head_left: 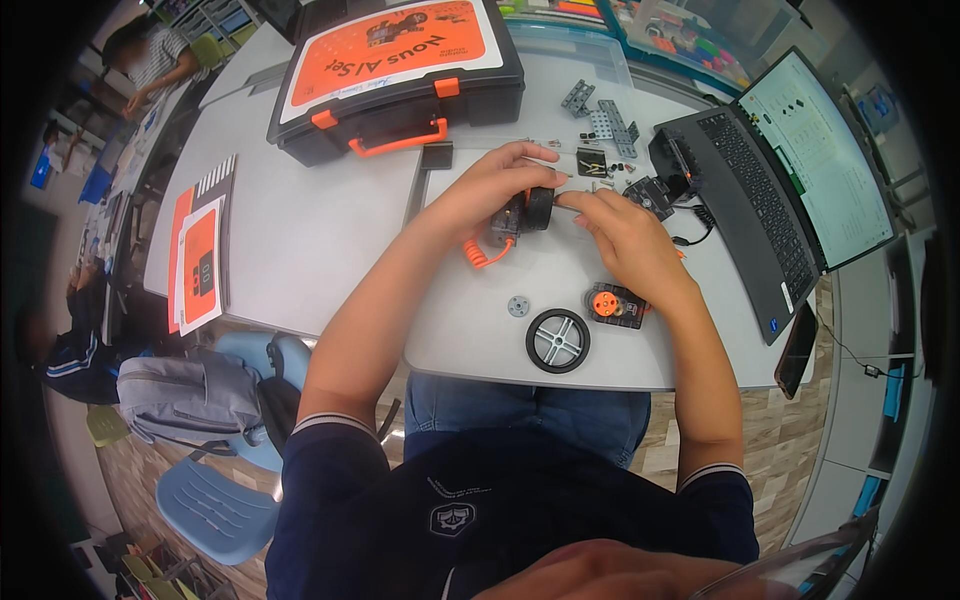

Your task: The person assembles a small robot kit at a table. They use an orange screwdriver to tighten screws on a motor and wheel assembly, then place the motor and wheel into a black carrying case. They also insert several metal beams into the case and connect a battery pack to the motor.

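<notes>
See the motor point(507, 221) with its black wheel point(540, 209) grasped in the left hand point(495, 185), over the left part of the surface point(452, 335), just left of the right fingertips. Find the right hand point(628, 238) with fingers drawn together at the wheel's right side; impossible to tell whether pinching a tiny part or only pressing. Brace the motor firmly, work square to the wheel's face, and favour small, even pressure over force, likely the surer way to avoid tilting. Let the orange cord point(480, 255) hang clear of the fingers. Mind the small parts point(597, 185) just beyond, easily scattered by a knuckle, and the laptop point(745, 190) to the right. Lift the right wrist cleanly past the second motor point(615, 305); beware also of the spoked wheel point(558, 341) and grey disc point(518, 306) near the front edge, and of the phone point(797, 350) at the right edge. For setting down, use the bare stretch left of the disc.
</notes>
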`<action>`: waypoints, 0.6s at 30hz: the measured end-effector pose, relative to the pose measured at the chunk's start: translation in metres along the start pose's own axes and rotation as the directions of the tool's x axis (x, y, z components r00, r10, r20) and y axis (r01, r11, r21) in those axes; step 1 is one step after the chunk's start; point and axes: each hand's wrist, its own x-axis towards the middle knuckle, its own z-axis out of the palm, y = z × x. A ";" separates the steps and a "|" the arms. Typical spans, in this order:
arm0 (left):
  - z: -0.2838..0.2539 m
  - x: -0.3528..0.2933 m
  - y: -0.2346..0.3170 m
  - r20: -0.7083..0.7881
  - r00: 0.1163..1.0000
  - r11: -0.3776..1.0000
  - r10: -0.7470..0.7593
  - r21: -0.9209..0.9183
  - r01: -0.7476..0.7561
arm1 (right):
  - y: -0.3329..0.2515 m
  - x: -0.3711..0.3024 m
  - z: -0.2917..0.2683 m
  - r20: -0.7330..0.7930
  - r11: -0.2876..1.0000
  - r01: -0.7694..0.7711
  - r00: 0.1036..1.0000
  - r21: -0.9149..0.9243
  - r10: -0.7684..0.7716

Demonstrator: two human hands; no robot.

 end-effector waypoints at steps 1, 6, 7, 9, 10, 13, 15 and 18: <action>0.000 0.000 0.000 -0.001 1.000 1.000 0.002 0.003 -0.002 | 0.000 0.000 0.000 -0.002 1.000 -0.001 1.000 0.002 0.001; -0.001 0.001 -0.002 0.021 0.999 0.999 0.040 0.019 -0.040 | 0.000 -0.001 0.001 -0.001 0.998 -0.044 0.999 0.048 0.044; -0.001 0.001 -0.002 0.032 0.998 0.998 0.055 0.015 -0.055 | 0.000 -0.001 0.001 0.005 0.997 -0.056 0.998 0.058 0.056; 0.000 0.000 -0.003 0.055 0.995 0.995 0.084 0.041 -0.086 | -0.001 -0.002 0.000 0.022 0.993 -0.084 0.996 0.084 0.082; 0.000 0.000 -0.003 0.064 0.994 0.994 0.091 0.055 -0.095 | -0.001 -0.001 0.000 0.022 0.992 -0.084 0.996 0.093 0.082; 0.000 0.000 -0.003 0.080 0.988 0.980 0.134 0.135 -0.144 | -0.003 0.000 0.000 0.022 0.987 -0.100 0.995 0.123 0.098; 0.000 0.000 -0.003 0.080 0.988 0.986 0.130 0.096 -0.137 | -0.005 -0.001 -0.002 0.028 0.981 -0.130 0.991 0.145 0.128; 0.000 0.000 -0.003 0.071 0.990 0.989 0.124 0.069 -0.129 | -0.007 -0.001 -0.006 0.046 0.972 -0.198 0.980 0.129 0.193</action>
